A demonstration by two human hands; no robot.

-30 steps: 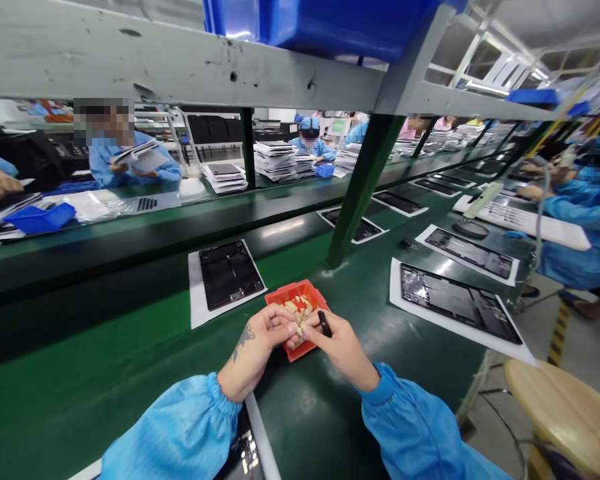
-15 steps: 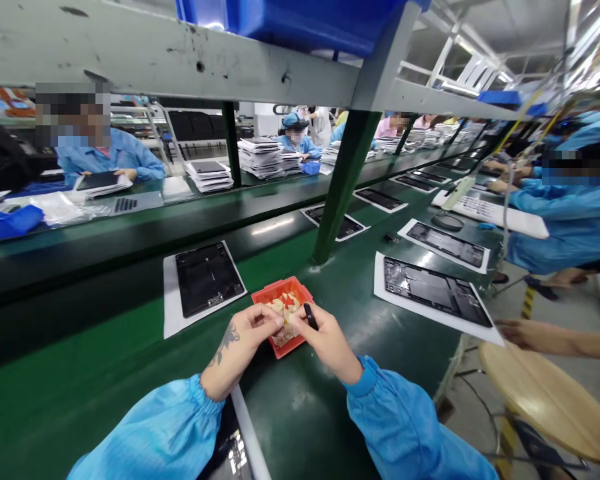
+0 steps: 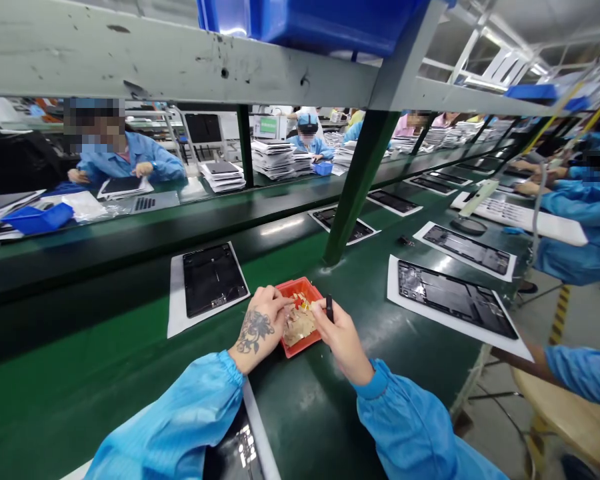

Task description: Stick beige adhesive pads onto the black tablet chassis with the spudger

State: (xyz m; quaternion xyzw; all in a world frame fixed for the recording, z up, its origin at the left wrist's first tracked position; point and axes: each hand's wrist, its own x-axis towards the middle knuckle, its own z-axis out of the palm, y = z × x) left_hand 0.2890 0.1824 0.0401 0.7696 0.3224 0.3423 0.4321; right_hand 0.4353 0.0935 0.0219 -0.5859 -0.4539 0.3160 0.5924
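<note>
Now: left hand [image 3: 260,328] sits on the 9 o'clock rim of the small red tray [image 3: 300,347], fingers curled narrow and pinching at the tan pieces [image 3: 298,321] inside; whether one is actually gripped, cannot tell. Right hand [image 3: 341,337] at the tray's 3 o'clock, closed around a slim black tool [image 3: 329,308] held upright.

Tray rests on the green conveyor belt [image 3: 105,373], at 12 o'clock from the wearer's body.

Handling, as judged: pieces look tiny, thin, very light, probably flimsy and prone to clinging together. Best taken singly by an edge, fingertip or tool tip. Tray itself light, likely to slide if nudged.

Surroundings: open tablet back on white sheet [image 3: 207,283] at 10 o'clock of the tray; another tablet chassis [image 3: 455,300] at 2 o'clock; green upright post [image 3: 355,193] at 1 o'clock. Co-worker's sleeve [image 3: 583,373] enters at 4 o'clock, well apart. Nothing stands between hands and tray.
</note>
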